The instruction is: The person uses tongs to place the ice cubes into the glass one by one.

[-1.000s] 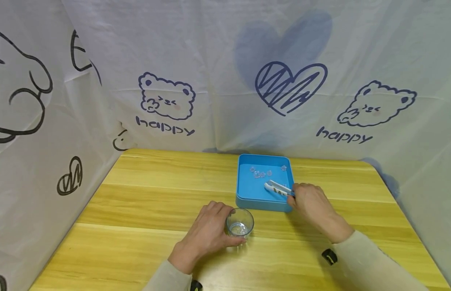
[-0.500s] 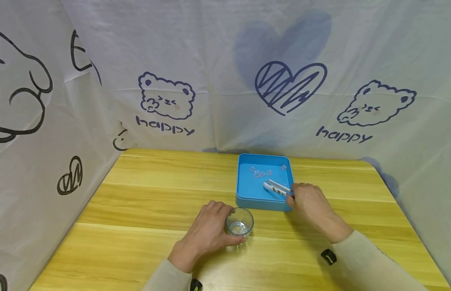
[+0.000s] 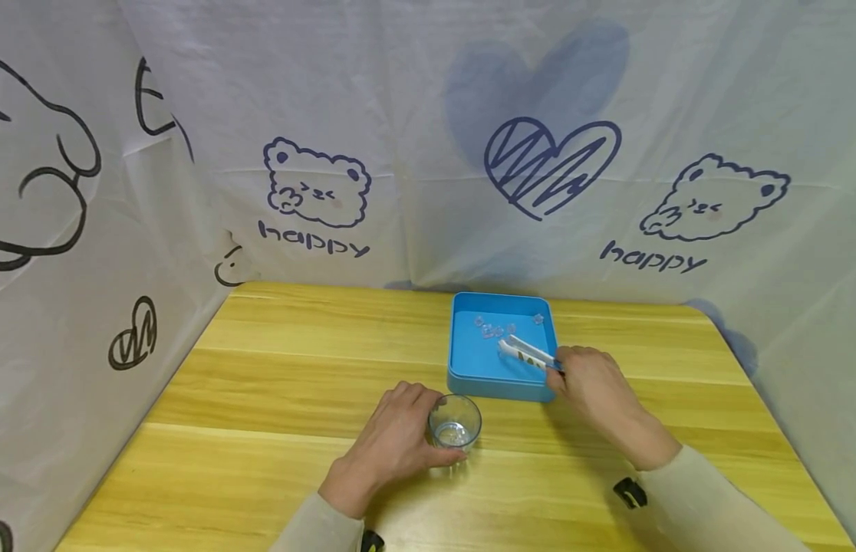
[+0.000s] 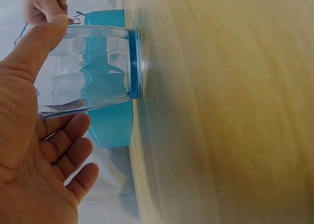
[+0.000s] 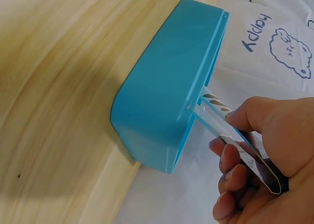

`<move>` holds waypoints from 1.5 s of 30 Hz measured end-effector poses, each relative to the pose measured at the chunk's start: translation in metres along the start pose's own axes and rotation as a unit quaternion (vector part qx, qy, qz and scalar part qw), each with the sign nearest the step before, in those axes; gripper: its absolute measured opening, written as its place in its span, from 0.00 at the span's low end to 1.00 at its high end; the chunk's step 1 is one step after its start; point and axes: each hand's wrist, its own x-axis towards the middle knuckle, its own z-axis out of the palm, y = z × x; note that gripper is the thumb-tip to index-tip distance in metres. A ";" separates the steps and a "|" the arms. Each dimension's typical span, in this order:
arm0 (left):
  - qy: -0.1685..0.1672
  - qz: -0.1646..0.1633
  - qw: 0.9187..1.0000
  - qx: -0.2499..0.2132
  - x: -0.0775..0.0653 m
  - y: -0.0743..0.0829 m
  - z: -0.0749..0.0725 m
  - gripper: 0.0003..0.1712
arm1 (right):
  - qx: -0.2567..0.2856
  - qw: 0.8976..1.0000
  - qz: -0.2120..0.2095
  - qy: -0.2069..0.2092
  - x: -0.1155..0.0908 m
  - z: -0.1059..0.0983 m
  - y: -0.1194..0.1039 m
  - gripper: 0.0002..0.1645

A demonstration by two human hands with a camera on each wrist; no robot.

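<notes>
My left hand [image 3: 395, 438] holds a clear drinking glass [image 3: 455, 423] upright on the table, thumb on one side and index finger on the other. In the left wrist view the glass [image 4: 93, 69] has a bluish base, and the other fingers are loosely bent beside it. My right hand [image 3: 599, 395] pinches small white tongs [image 3: 528, 354] with a dark patterned side. Their tips reach down into a shallow blue box [image 3: 500, 385], near several small clear beads [image 3: 488, 331]. Whether a bead sits between the tips cannot be told. The box wall hides the tips in the right wrist view.
A yellow wood-grain table [image 3: 276, 406] carries the box and glass. Behind it hangs a white cloth [image 3: 428, 192] with printed bears and hearts; more cloth closes off the left side. A single bead [image 3: 538, 319] lies in the box's far right corner.
The tong tips have shifted slightly away from me inside the box, closer to the group of beads. My left hand and the glass have stayed put.
</notes>
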 end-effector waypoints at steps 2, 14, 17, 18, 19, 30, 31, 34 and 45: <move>-0.001 -0.001 1.000 0.001 0.000 0.000 0.000 0.46 | -0.002 1.000 -0.003 0.003 -0.002 -0.002 -0.001 0.21; -0.006 -0.003 1.000 -0.002 0.000 -0.001 0.001 0.47 | 0.005 1.000 0.004 0.015 -0.011 -0.023 -0.014 0.15; -0.006 -0.003 1.000 -0.004 0.000 -0.001 0.001 0.46 | 0.017 1.000 0.006 0.017 -0.015 -0.030 -0.021 0.12; -0.006 -0.004 1.000 -0.005 0.000 -0.001 0.001 0.46 | 0.021 1.000 0.006 0.017 -0.016 -0.033 -0.023 0.11; -0.006 -0.004 1.000 -0.006 0.000 -0.001 0.001 0.46 | 0.023 1.000 0.005 0.018 -0.018 -0.035 -0.026 0.10; -0.004 -0.004 1.000 -0.002 0.000 -0.001 0.001 0.46 | 0.047 0.999 -0.010 0.015 -0.033 -0.051 -0.051 0.09; -0.004 -0.003 1.000 -0.002 0.000 -0.001 0.001 0.46 | 0.047 0.999 -0.010 0.014 -0.035 -0.051 -0.053 0.09; -0.005 -0.004 1.000 -0.003 0.000 -0.001 0.001 0.46 | 0.048 0.999 -0.018 0.017 -0.040 -0.050 -0.057 0.09; -0.009 -0.006 1.000 0.001 0.000 -0.001 0.000 0.47 | 0.065 0.995 -0.072 0.032 -0.056 -0.039 -0.068 0.08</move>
